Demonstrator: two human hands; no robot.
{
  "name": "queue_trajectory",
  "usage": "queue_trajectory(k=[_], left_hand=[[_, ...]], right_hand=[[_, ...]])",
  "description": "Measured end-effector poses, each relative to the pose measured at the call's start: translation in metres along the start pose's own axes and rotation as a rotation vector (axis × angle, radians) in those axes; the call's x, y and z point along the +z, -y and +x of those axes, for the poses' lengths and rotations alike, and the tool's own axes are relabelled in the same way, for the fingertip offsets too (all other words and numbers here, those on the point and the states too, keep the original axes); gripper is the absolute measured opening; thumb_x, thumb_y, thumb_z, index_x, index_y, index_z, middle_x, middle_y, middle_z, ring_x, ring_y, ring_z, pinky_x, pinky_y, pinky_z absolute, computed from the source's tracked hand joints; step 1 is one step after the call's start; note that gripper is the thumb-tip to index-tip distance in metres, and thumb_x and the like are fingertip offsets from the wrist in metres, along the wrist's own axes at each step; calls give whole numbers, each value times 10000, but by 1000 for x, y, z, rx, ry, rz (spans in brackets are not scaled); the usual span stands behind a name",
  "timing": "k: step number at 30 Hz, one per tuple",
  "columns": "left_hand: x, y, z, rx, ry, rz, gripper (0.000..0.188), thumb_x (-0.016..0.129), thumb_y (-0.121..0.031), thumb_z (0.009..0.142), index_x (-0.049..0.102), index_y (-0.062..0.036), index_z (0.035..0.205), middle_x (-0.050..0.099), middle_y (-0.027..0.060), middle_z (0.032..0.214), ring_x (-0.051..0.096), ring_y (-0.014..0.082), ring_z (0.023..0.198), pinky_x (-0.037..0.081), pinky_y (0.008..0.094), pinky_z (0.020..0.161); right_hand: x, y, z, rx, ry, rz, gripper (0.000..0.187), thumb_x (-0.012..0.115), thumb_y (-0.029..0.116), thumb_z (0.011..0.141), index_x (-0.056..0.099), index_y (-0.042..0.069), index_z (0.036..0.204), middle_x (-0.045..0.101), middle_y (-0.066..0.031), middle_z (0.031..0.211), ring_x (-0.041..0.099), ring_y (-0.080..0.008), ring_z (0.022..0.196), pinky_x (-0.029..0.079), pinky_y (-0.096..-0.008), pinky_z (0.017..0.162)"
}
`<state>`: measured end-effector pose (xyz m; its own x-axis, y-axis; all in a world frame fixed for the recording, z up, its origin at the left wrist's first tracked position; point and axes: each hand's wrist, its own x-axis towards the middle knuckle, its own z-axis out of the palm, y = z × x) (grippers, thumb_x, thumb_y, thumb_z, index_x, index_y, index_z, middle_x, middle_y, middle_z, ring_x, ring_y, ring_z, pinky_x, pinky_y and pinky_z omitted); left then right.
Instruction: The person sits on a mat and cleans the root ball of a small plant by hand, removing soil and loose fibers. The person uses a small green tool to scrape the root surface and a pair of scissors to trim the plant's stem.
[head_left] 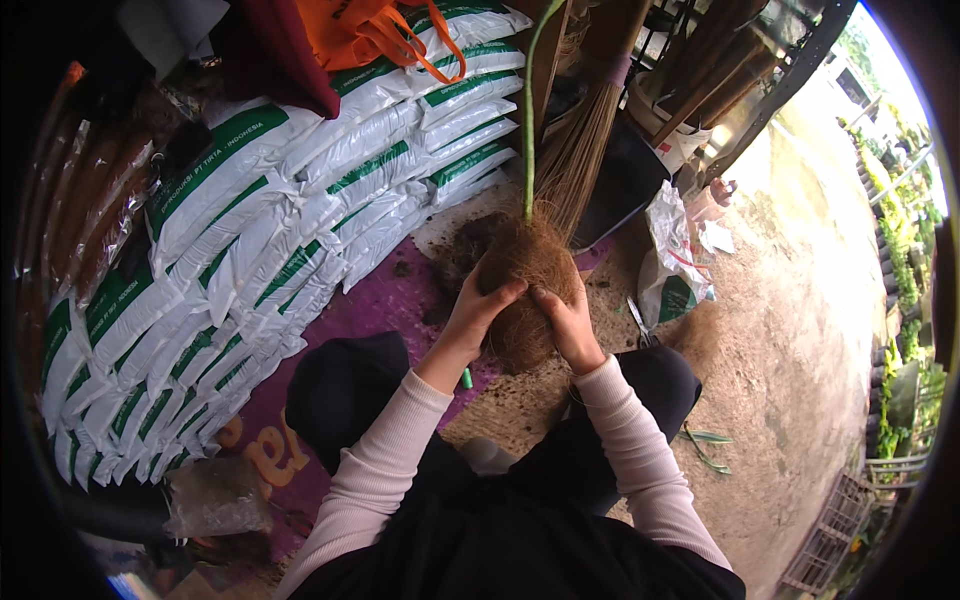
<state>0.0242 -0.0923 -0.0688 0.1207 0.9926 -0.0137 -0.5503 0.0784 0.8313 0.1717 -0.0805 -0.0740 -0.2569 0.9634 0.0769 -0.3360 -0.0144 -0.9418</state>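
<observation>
Between both palms I hold a plant's root ball, round and covered in brown coconut-like fibre. A long green stem rises from its top and runs out of view at the upper edge. My left hand wraps its left side and my right hand its right, thumbs nearly meeting at the front. Brown fibre also shows below the thumbs. Behind the ball, to the left, lies a dark heap of soil. The fingertips at the back are hidden.
White-and-green sacks are stacked at the left. A stick broom leans behind the ball. To the right lie an opened white bag and scissors. Cut leaves rest on the concrete. A small green object sits below my left wrist.
</observation>
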Motion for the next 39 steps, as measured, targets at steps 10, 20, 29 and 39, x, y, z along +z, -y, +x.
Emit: queue_trajectory(k=[10, 20, 29, 39], left_hand=[[-38, 40, -34, -200, 13, -307, 677, 682, -237, 781, 392, -14, 1351, 544, 117, 1222, 563, 222, 1109, 485, 360, 939], [-41, 57, -58, -170, -5, -469, 829, 698, -269, 700, 350, -10, 1406, 518, 149, 1316, 538, 280, 1187, 443, 416, 1013], [-14, 76, -61, -90, 131, -307, 889, 724, -267, 665, 329, -16, 1420, 489, 147, 1345, 503, 274, 1223, 402, 408, 1042], [-15, 80, -48, 123, 270, -132, 956, 752, -265, 626, 305, -24, 1436, 456, 146, 1377, 463, 267, 1263, 355, 398, 1075]], right_hand=[[6, 1, -25, -188, 109, -832, 792, 719, 318, 711, 350, 3, 1338, 408, -185, 1316, 376, -320, 1257, 301, -419, 1043], [-2, 65, -47, -786, -282, -723, 447, 670, 36, 713, 497, -21, 1121, 501, -154, 1121, 527, -270, 1010, 423, -374, 905], [37, 32, -75, -666, 456, -1202, 793, 722, 346, 751, 380, 29, 1392, 357, -155, 1468, 295, -302, 1394, 202, -491, 1139], [1, 40, -53, -430, 140, -947, 954, 644, 454, 803, 147, -27, 1459, 284, -249, 1472, 342, -359, 1343, 243, -448, 1106]])
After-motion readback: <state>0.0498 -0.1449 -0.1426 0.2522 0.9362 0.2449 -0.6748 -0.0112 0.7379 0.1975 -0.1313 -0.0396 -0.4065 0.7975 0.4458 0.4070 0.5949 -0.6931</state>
